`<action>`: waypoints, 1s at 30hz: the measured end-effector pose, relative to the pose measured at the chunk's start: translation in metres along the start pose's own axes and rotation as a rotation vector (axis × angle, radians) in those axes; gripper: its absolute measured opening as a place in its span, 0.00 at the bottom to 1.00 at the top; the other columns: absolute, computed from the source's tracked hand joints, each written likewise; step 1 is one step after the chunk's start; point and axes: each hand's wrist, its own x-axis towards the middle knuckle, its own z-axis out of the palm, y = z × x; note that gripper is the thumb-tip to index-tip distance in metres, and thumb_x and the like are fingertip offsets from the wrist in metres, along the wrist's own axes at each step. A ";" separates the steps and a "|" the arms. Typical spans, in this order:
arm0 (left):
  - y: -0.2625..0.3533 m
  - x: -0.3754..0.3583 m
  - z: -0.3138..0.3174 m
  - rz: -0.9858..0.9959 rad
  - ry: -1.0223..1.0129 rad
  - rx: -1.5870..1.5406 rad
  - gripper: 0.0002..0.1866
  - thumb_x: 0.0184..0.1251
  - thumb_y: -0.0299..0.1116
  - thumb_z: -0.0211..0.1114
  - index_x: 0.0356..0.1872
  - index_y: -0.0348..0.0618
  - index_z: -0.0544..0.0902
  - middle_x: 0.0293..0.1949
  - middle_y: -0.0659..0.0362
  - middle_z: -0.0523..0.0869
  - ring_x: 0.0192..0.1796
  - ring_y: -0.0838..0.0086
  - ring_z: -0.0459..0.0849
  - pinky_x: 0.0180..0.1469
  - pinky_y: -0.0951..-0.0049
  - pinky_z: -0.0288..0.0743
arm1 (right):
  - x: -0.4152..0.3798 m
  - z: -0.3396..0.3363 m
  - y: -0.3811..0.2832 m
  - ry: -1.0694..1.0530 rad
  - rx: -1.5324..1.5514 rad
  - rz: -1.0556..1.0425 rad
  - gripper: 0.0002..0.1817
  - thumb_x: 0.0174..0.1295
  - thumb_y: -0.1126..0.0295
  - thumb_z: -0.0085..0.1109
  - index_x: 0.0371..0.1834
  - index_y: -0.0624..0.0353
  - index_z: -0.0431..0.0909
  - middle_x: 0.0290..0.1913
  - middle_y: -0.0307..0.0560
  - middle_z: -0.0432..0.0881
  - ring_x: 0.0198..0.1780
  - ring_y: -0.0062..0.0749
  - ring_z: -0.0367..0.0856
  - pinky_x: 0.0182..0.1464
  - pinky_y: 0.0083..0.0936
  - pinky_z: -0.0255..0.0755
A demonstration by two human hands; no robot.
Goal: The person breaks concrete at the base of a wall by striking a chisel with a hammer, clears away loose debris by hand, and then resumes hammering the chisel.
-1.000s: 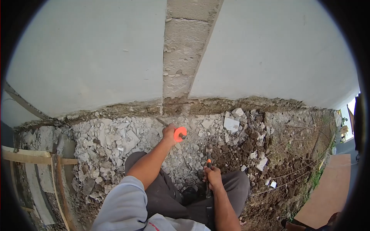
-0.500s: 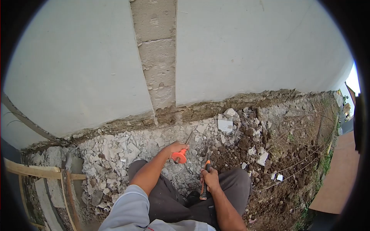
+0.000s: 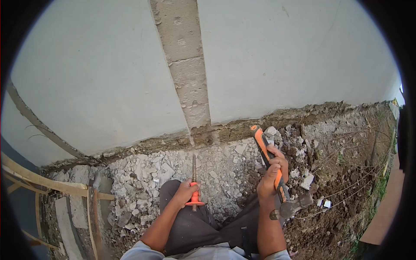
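My left hand [image 3: 185, 194] is wrapped round the red-orange grip of a chisel [image 3: 193, 171]. Its round hand guard sits toward me and the metal shaft points at the wall. In my right hand [image 3: 274, 175] is a hammer [image 3: 260, 142] with an orange and black handle. The metal head hangs below that hand, near the forearm, and the handle's end points up toward the wall. Ahead of the chisel tip, a stripe of bare masonry [image 3: 187, 65] runs up between plastered sections of the wall [image 3: 281, 60]. The chisel tip appears apart from the wall's rough lower edge.
Broken plaster rubble [image 3: 138, 182] covers the ground before the wall. Brown soil [image 3: 329, 229] with thin roots lies on the right. Wooden strips [image 3: 65, 186] and concrete pieces [image 3: 69, 221] stand at left; a brown board [image 3: 383, 203] is at far right.
My right hand has risen with the hammer, which has turned so its head hangs low. The chisel has swung round to point at the wall. The camera view has shifted slightly.
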 end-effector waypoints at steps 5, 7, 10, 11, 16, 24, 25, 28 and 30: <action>-0.012 -0.012 0.000 0.205 0.122 -0.025 0.10 0.66 0.28 0.60 0.42 0.34 0.71 0.27 0.55 0.79 0.21 0.69 0.81 0.27 0.68 0.79 | 0.076 0.028 -0.009 0.248 0.213 -0.206 0.20 0.75 0.53 0.42 0.38 0.63 0.69 0.56 0.63 0.75 0.58 0.43 0.74 0.62 0.41 0.68; -0.017 0.002 -0.003 0.199 0.156 -0.010 0.10 0.65 0.28 0.60 0.41 0.34 0.71 0.27 0.54 0.79 0.21 0.69 0.81 0.26 0.68 0.79 | 0.101 0.055 0.023 0.176 0.155 -0.095 0.18 0.74 0.56 0.46 0.40 0.63 0.71 0.57 0.63 0.75 0.58 0.44 0.75 0.61 0.41 0.69; -0.016 0.005 0.000 0.159 0.201 -0.021 0.12 0.63 0.28 0.62 0.42 0.34 0.71 0.26 0.53 0.79 0.22 0.67 0.81 0.24 0.66 0.79 | 0.100 0.064 0.049 0.071 0.088 0.022 0.15 0.71 0.59 0.52 0.43 0.63 0.75 0.59 0.62 0.75 0.58 0.44 0.76 0.59 0.40 0.71; -0.012 0.007 0.001 0.174 0.197 -0.031 0.12 0.63 0.29 0.62 0.42 0.33 0.71 0.26 0.53 0.79 0.22 0.67 0.81 0.25 0.66 0.79 | 0.106 0.067 0.052 0.037 0.095 0.017 0.14 0.70 0.60 0.55 0.44 0.63 0.76 0.60 0.62 0.75 0.58 0.44 0.76 0.59 0.40 0.71; -0.015 0.004 -0.002 0.173 0.204 -0.059 0.12 0.63 0.29 0.62 0.42 0.33 0.71 0.26 0.53 0.79 0.22 0.67 0.81 0.25 0.66 0.80 | 0.107 0.070 0.047 0.173 0.298 0.046 0.15 0.68 0.59 0.57 0.41 0.63 0.76 0.60 0.62 0.76 0.59 0.41 0.76 0.55 0.36 0.73; -0.013 0.006 0.001 0.156 0.211 -0.078 0.09 0.64 0.27 0.61 0.41 0.36 0.72 0.26 0.53 0.79 0.23 0.67 0.81 0.26 0.66 0.80 | 0.058 0.037 0.111 0.111 0.399 0.497 0.15 0.66 0.60 0.58 0.37 0.64 0.76 0.41 0.49 0.84 0.47 0.34 0.79 0.57 0.33 0.67; -0.012 0.006 0.001 0.140 0.213 -0.085 0.09 0.64 0.27 0.60 0.40 0.36 0.71 0.26 0.53 0.79 0.23 0.67 0.81 0.27 0.66 0.80 | 0.039 0.031 0.120 0.062 0.432 0.609 0.14 0.66 0.60 0.58 0.35 0.63 0.74 0.35 0.49 0.82 0.42 0.35 0.79 0.54 0.35 0.69; -0.011 0.006 0.003 0.116 0.227 -0.047 0.09 0.64 0.27 0.61 0.40 0.36 0.71 0.26 0.54 0.79 0.22 0.67 0.81 0.27 0.66 0.80 | 0.000 0.015 0.131 0.011 0.625 0.942 0.13 0.66 0.61 0.57 0.31 0.60 0.72 0.25 0.48 0.79 0.33 0.39 0.78 0.49 0.39 0.72; -0.012 0.005 0.005 0.107 0.246 -0.034 0.10 0.63 0.28 0.61 0.41 0.36 0.71 0.27 0.54 0.79 0.25 0.69 0.81 0.28 0.67 0.80 | -0.021 0.004 0.150 0.016 0.966 1.224 0.11 0.64 0.63 0.57 0.31 0.56 0.70 0.21 0.48 0.76 0.27 0.43 0.77 0.43 0.46 0.74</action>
